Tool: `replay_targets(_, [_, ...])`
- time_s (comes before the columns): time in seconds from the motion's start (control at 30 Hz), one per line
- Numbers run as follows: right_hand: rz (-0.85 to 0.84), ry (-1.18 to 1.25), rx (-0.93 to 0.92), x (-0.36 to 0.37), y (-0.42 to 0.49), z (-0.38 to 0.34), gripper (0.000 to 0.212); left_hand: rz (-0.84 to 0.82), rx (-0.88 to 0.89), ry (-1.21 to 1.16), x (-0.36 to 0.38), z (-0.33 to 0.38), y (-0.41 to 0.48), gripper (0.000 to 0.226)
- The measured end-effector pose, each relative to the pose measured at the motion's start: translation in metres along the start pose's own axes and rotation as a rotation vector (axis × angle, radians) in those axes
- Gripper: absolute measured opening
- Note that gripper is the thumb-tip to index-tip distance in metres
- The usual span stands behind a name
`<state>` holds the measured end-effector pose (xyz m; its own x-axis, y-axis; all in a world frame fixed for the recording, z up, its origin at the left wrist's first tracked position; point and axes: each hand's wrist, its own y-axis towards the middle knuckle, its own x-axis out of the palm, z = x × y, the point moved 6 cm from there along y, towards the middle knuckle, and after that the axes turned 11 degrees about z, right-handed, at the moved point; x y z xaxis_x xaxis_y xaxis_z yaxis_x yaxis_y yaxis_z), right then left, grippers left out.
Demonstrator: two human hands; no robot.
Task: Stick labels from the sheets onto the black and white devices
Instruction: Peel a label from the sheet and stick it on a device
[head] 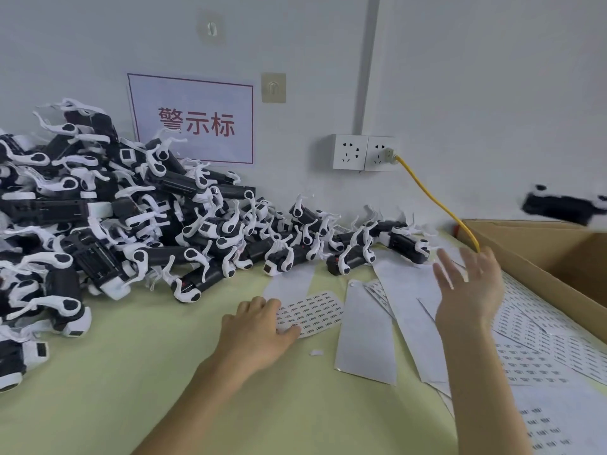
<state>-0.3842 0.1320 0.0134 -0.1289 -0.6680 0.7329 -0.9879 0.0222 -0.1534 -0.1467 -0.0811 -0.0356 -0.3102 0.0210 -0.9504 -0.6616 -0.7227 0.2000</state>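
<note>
- The left hand [259, 326] rests on the near end of a small label sheet [312, 311] with round corners. Its fingers are a little bent and close together, with the tips and thumb lying on the sheet.
- The right hand [469, 287] is up in the air with its fingers spread wide apart. It holds nothing.
- 1 blurred device [565, 205], black and white, shows above the cardboard box [542, 257], apart from the right hand.
- A big pile of devices [115, 224] sits on the left of the table [164, 389] and runs along the wall toward the right.
- The label sheet lies on the table just in front of the pile, between the 2 hands.
- Plain white sheets [368, 330] lie just to the right of it, some on top of each other.
- More label sheets [542, 349] lie by the box, under the right arm.
- A yellow cable [437, 201] goes from 1 of the 2 wall sockets [361, 152] down behind the right hand.
- A sign [193, 123] with red letters hangs on the wall behind the pile.
</note>
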Motion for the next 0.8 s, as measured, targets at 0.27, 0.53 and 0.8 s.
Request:
replay_targets(0.27, [-0.651,-0.939,-0.289,0.042,-0.059,0.061,0.026,0.004,0.021,-0.038,-0.001,-0.003,0.001,0.058])
replay_targets(0.53, [-1.241,-1.732,-0.595,0.026,-0.104,0.136,0.062,0.249,-0.075,-0.040,-0.016,-0.018,0.006,0.060])
replay_targets(0.8, [-1.268,-1.770,-0.639,0.022,-0.103,0.145,0.062,0.696,-0.477,-0.220,-0.061,-0.106,0.003,0.041])
